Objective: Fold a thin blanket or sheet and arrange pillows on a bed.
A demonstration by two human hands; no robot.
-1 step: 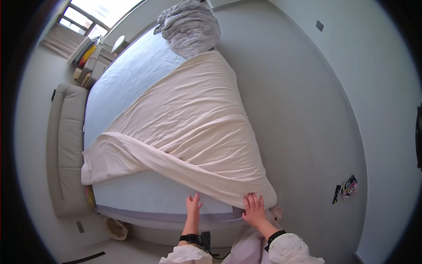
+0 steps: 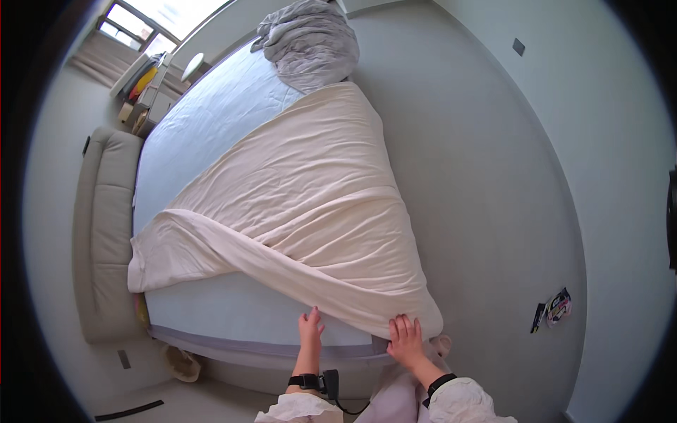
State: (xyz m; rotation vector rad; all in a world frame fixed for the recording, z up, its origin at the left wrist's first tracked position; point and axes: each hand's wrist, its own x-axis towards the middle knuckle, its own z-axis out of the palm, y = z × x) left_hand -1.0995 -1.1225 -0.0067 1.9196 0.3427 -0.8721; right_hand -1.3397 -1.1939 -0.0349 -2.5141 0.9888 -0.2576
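A cream fitted sheet (image 2: 317, 190) lies wrinkled across the pale blue mattress (image 2: 204, 310), its near edge running slantwise from the headboard side to the near right corner. My right hand (image 2: 407, 341) rests on the sheet at that corner, fingers lying over the cloth and slightly apart. Whether the thumb pinches any fabric is hidden. To its left, my left hand (image 2: 310, 330) is over the bare mattress near its front edge, fingers apart and nothing held. Its fingertips are close to the sheet's edge.
A crumpled grey quilt (image 2: 310, 46) is heaped at the bed's far end. The beige padded headboard (image 2: 109, 240) stands at the left. A basket (image 2: 182, 364) sits on the floor by the near left corner. Small packages (image 2: 557, 307) lie on the floor at right, before the wall.
The view has shifted slightly. My right hand sits a little lower in the picture, still on the sheet's corner; my left hand has hardly moved.
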